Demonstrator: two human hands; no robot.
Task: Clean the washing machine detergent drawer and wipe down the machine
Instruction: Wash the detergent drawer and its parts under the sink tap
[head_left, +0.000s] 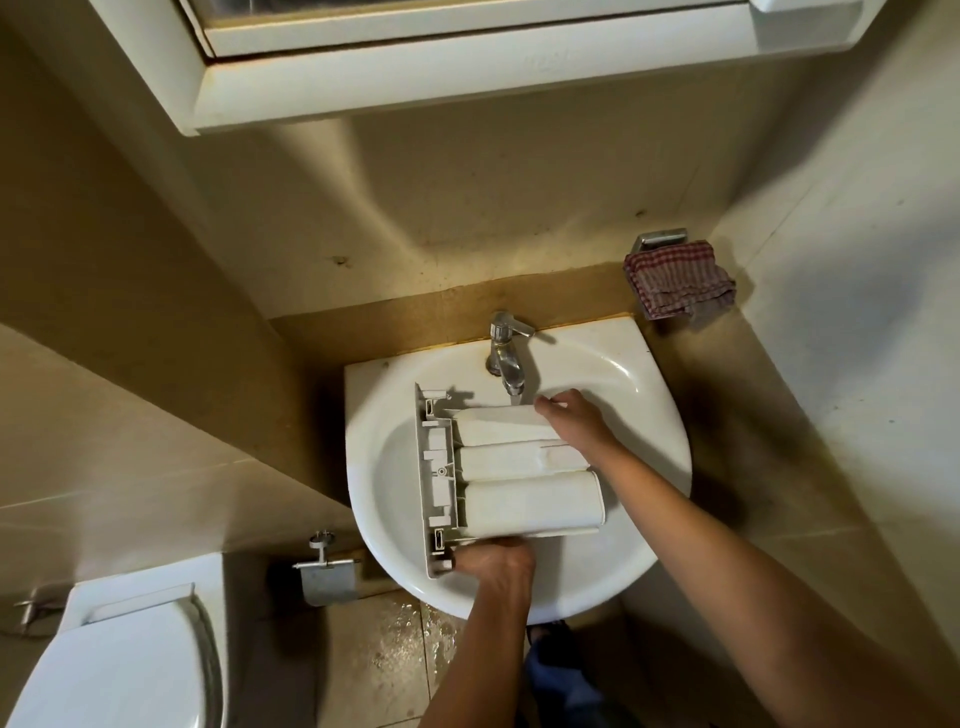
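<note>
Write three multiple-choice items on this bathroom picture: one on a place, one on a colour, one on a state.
1. Where is the drawer?
A. In a bucket
B. Over the sink, close to the tap
C. On a chair

2. What colour is the cloth on the wall?
A. Plain blue
B. Solid black
C. Red and white checked

3. What is the left hand doing?
A. Gripping the drawer's near end
B. Hanging idle
C. Holding a sponge

Answers:
1 B: the drawer lies across the sink with its far side by the tap.
2 C: red checks show on a pale ground.
3 A: its fingers curl round the end of the drawer's front panel.
</note>
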